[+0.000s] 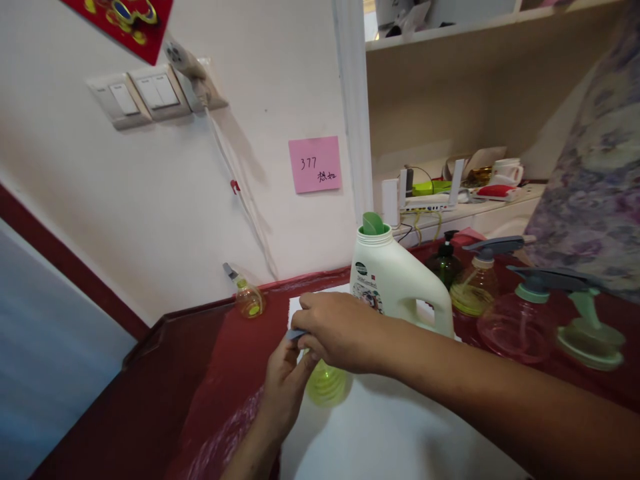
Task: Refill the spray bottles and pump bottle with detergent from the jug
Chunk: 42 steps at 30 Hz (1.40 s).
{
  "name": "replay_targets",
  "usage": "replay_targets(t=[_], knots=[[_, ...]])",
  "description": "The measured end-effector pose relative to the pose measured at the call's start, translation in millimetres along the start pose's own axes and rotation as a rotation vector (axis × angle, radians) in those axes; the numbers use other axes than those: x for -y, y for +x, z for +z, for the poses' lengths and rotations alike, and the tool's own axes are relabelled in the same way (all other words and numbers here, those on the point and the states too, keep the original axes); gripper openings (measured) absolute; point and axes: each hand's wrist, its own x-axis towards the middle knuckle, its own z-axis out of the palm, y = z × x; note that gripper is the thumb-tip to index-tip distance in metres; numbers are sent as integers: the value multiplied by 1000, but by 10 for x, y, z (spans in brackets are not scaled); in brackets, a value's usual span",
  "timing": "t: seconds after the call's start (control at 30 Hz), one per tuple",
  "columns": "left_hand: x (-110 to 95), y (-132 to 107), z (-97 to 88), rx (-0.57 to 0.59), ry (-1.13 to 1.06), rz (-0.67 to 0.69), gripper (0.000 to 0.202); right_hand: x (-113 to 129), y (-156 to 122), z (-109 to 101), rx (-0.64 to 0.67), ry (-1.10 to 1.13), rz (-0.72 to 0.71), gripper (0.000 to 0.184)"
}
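My left hand (pixel 283 387) wraps around a small yellow-green spray bottle (pixel 327 385) from the left, holding it on a white sheet (pixel 390 427). My right hand (pixel 340 331) comes in from the right and closes over the bottle's top; a grey-blue part of the sprayer head (pixel 295 333) shows at its fingertips. Most of the bottle's top is hidden under that hand. Just behind stands a white detergent jug (pixel 395 283) with an open green spout and a side handle.
A small yellow spray bottle (pixel 249 298) stands near the wall. To the right are a dark green bottle (pixel 444 263), an amber sprayer (pixel 475 287), a pink sprayer (pixel 523 320) and a green sprayer (pixel 590 337). A person in floral cloth (pixel 595 167) stands at the right. The dark red counter (pixel 170 373) drops off at the left.
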Motion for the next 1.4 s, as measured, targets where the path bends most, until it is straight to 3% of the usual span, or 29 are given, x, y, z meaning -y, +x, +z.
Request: replay_targets(t=[0.2,0.4,1.0,1.23,1.4], knots=[[67,-35,36,-42,57,-40,37,10,15,-15,3,22,66,10],[67,-20,40,40,33,12,36,-37,40,-35,-27,58,110,11],[32,-43,40,49,-4,-33,36,-28,38,50,-1,111,157,12],[-36,-19,128,-83,-79,-53,47,37,23,45,7,96,166,10],[-104,-3,195,-147,-7,-34,42,30,25,61,-7,96,153,11]])
